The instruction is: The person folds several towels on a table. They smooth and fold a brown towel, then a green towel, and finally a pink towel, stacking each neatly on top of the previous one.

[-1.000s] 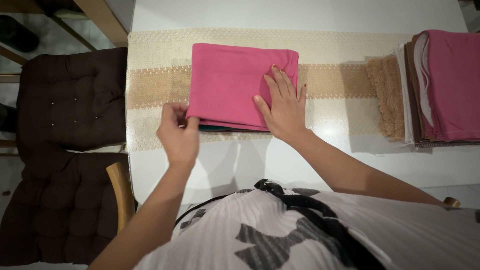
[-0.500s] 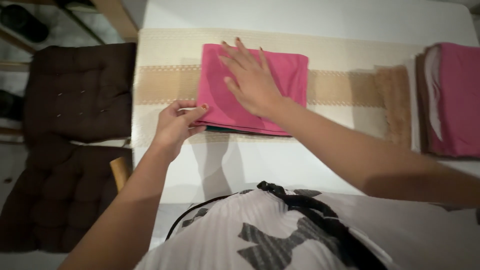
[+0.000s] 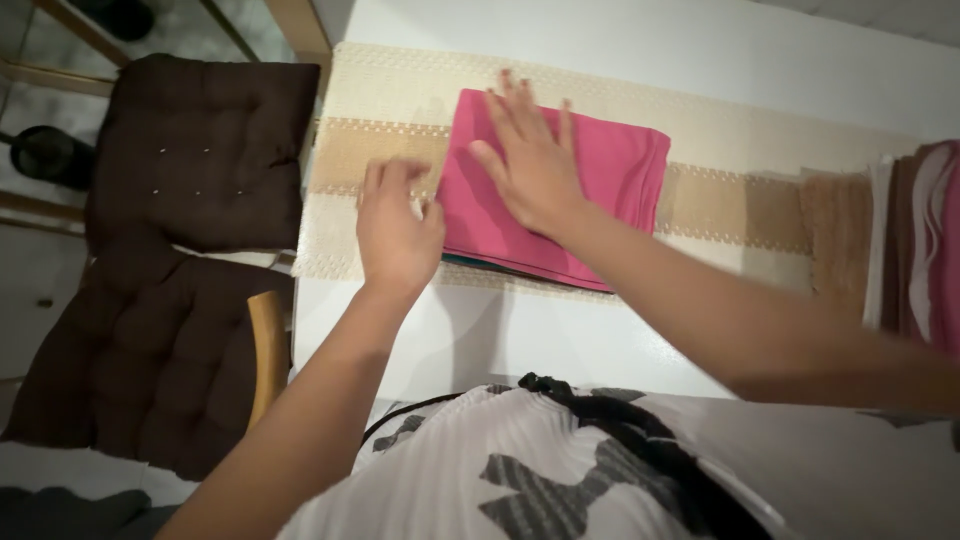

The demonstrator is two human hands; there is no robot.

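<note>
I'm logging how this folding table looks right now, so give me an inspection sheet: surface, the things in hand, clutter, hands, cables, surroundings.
Surface: white table with a beige woven runner laid along it.
Things in hand: folded pink cloth lying on the runner; a dark green layer shows under its near edge.
Clutter: stack of folded cloths at the right edge, pink, brown and white layers.
Hands: right hand flat on the pink cloth, fingers spread; left hand blurred at the cloth's left edge, grip cannot be told.
Cables: nothing seen.
Surroundings: brown cushioned chair with a wooden frame to the left; tiled floor beyond.
</note>
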